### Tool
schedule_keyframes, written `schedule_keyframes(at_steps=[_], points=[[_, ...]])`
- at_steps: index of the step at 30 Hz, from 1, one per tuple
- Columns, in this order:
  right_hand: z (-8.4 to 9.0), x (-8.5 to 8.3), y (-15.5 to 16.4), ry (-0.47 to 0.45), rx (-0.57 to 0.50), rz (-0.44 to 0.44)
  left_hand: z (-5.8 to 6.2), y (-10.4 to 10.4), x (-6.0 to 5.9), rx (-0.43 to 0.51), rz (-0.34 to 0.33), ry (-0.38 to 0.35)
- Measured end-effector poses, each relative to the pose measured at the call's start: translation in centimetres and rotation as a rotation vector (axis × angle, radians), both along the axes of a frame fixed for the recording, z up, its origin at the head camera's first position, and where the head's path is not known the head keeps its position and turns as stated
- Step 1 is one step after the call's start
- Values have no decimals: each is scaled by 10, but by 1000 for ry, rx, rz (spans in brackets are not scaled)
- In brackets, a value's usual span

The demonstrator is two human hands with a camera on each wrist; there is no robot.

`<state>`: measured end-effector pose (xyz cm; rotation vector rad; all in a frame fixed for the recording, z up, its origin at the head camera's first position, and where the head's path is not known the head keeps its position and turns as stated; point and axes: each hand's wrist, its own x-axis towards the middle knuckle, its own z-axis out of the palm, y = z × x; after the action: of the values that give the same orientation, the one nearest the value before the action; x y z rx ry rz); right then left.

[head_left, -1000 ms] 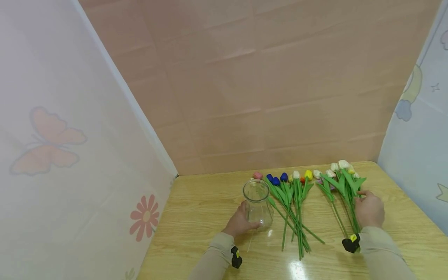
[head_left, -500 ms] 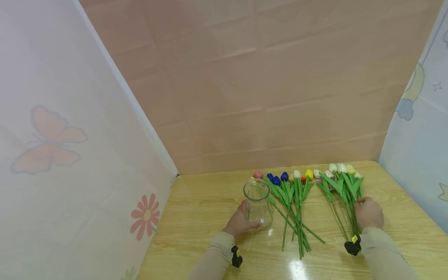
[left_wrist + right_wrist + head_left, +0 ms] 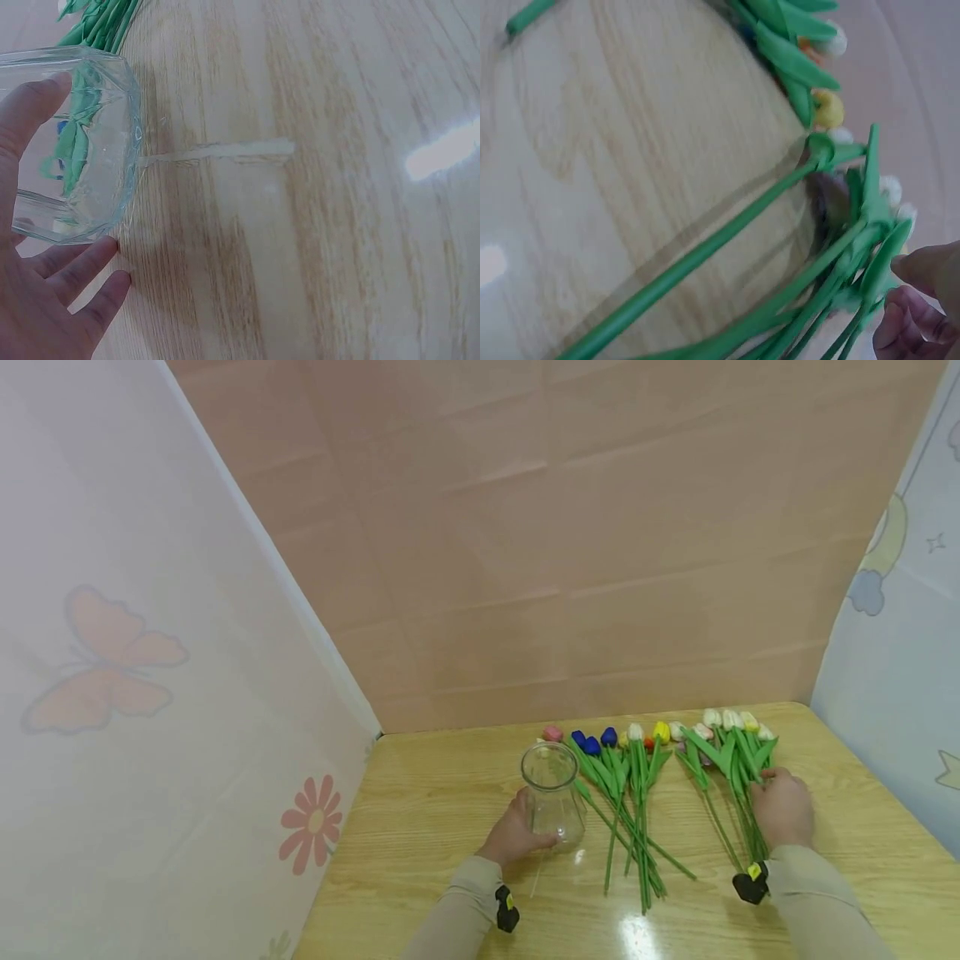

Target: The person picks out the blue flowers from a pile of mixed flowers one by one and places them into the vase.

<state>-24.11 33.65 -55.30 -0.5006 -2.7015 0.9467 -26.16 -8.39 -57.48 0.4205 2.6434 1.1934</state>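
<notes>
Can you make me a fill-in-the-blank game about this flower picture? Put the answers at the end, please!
1. The left hand holds the see-through vase with its round mouth facing ____.
2. In the head view, ____ blue flower heads show.
3. The flower stems are coloured ____.
4. On the left wall, higher up than the printed red flower, is a picture of a ____.

Missing words: up; three; green; butterfly.

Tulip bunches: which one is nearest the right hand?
The bunch on the right, mostly pale heads: the right hand touches its leaves. The other bunch, with blue heads, lies nearer the glass vase.
</notes>
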Motion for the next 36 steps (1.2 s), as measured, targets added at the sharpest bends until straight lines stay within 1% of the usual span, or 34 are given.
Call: schedule_keyframes(at_steps=[2,6,8,11,14,17,22,25,29,34,36], points=[[4,-5,-8,21,10,15,1,0,0,0,0,3],[13,-11,-33,71,36,82,1,0,1,-8,1,4],[16,-14,-48,87,39,129,0,0,0,-7,4,4],[16,-18,-68,88,33,198,-4,0,-2,-5,10,5],[17,-21,-87,30,28,285,-6,0,-3,-5,13,6],[16,-21,-104,-29,52,363,-6,0,-3,-14,15,9],[3,-18,-121,-131,107,445,-7,0,-4,-17,15,10],[-2,-15,-124,-196,124,463,-7,0,-4,-20,13,5],[-5,-13,-125,-232,138,459,-8,1,-4,-15,17,-4],[-8,-16,-124,-290,110,447,-6,1,-3,-18,19,4],[-10,-18,-123,-321,80,436,-6,1,-2,-12,17,4]])
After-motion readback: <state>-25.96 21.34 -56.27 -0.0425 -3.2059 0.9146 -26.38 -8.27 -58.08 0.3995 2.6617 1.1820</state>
